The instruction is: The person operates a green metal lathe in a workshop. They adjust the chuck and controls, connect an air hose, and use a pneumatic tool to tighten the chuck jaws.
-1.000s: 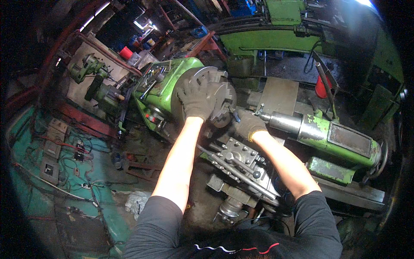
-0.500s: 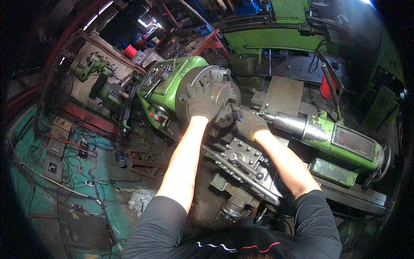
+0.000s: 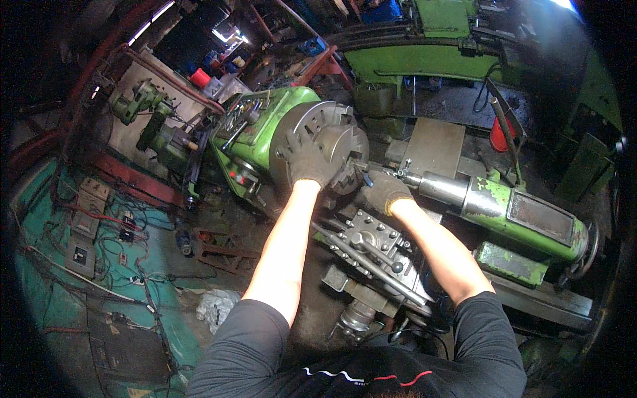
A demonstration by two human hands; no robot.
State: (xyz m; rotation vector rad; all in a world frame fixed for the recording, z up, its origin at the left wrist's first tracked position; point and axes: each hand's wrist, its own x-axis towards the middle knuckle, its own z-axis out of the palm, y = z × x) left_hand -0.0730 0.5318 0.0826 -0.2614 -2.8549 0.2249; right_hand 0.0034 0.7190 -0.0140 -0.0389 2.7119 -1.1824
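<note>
My left hand [image 3: 309, 161], in a dark grey work glove, lies with fingers spread against the face and rim of a large round lathe chuck [image 3: 337, 138] with stepped metal jaws. In a similar glove with a yellow cuff, my right hand [image 3: 386, 190] is at the chuck's front, its fingers curled. A small blue piece [image 3: 367, 179] shows at those fingers; what they grip is mostly hidden. Just beyond the hand, the tailstock quill [image 3: 445, 188] points at the chuck. The green headstock [image 3: 292, 98] stands behind the chuck.
Below my right forearm sits the tool post [image 3: 369, 239] with its bolts and ball-ended lever. The green tailstock [image 3: 541, 222] with a handwheel is at the right. Hand tools lie on the headstock. Cables and electrical boxes [image 3: 81, 255] spread over the green floor at left.
Both hands stay at the chuck, with at most a slight shift of the right hand's fingers. The chuck's jaws sit at nearly the same angle.
</note>
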